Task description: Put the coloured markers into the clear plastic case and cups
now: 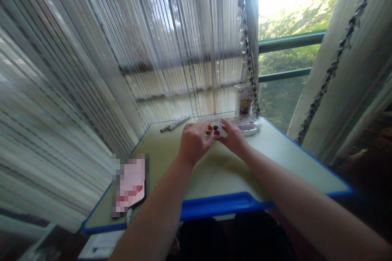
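Observation:
Over the far middle of the table, a small clear plastic box (219,125) is between my two hands. Small round coloured pieces show in it: an orange piece (210,128), a dark piece (215,128) and a red piece (217,133), with a yellowish one partly behind my fingers. My left hand (196,139) is closed at the box's left side, its fingertips by the orange piece. My right hand (233,135) grips the right edge, thumb toward me and fingers behind. Part of the box's left side is hidden by my left hand.
Two slim pens (175,123) lie at the table's back left. Right of the box is a flat clear case (249,125), with an upright clear container (244,101) behind it. A phone (133,183), partly pixelated, lies front left with a cable. The table (226,179) has a blue rim.

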The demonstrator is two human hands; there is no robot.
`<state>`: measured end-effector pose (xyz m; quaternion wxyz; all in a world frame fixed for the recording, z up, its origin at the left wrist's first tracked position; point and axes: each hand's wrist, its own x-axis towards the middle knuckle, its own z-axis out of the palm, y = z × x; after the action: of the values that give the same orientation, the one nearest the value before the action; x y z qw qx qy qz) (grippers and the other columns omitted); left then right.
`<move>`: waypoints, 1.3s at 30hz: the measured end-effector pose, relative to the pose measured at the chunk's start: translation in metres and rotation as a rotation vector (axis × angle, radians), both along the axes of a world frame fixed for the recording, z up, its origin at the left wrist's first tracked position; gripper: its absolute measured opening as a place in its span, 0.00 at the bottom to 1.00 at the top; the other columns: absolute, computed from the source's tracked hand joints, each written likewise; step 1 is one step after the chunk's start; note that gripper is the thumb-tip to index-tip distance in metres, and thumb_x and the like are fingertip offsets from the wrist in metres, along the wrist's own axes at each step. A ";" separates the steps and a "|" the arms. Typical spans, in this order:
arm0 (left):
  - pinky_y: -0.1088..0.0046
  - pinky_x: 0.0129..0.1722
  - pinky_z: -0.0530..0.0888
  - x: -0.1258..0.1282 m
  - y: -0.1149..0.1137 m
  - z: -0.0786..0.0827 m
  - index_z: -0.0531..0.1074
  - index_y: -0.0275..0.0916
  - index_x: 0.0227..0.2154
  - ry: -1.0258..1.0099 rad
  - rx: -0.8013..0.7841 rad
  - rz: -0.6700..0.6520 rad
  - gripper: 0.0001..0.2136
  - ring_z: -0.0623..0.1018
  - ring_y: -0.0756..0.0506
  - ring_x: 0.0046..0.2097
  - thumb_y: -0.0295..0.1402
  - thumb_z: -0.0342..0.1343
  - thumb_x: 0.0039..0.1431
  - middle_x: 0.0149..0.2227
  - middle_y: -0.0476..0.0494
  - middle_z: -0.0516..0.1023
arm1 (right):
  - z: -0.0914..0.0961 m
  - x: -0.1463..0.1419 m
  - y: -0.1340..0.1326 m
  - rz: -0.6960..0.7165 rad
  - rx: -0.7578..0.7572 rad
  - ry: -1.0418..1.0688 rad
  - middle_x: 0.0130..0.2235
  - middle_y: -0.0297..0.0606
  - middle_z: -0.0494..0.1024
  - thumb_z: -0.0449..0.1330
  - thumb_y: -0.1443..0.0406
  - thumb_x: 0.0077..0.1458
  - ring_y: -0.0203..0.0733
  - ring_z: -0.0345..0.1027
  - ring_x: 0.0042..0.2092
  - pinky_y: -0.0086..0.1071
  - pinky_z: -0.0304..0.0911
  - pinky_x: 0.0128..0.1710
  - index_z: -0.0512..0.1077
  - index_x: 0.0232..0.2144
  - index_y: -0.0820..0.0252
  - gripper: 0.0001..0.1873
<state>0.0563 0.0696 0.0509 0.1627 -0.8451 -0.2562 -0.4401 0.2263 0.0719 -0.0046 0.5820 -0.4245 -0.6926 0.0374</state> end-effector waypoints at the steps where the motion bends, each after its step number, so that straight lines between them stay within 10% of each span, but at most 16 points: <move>1: 0.65 0.42 0.69 0.000 0.000 0.000 0.73 0.35 0.42 -0.007 -0.001 -0.001 0.12 0.79 0.44 0.37 0.31 0.54 0.55 0.37 0.41 0.81 | 0.000 0.000 0.000 0.012 -0.005 0.012 0.47 0.46 0.73 0.66 0.59 0.46 0.48 0.69 0.48 0.43 0.67 0.48 0.65 0.51 0.56 0.29; 39: 0.65 0.43 0.75 0.004 0.001 0.003 0.71 0.37 0.45 -0.166 -0.317 -0.173 0.16 0.80 0.45 0.39 0.23 0.58 0.51 0.41 0.40 0.80 | -0.002 -0.001 0.002 0.052 -0.027 0.061 0.46 0.43 0.73 0.66 0.61 0.44 0.49 0.69 0.48 0.43 0.68 0.49 0.66 0.50 0.54 0.29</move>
<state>0.0601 0.0711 0.0539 -0.0326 -0.8399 -0.2614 -0.4745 0.2254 0.0736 -0.0064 0.5957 -0.4130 -0.6848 0.0749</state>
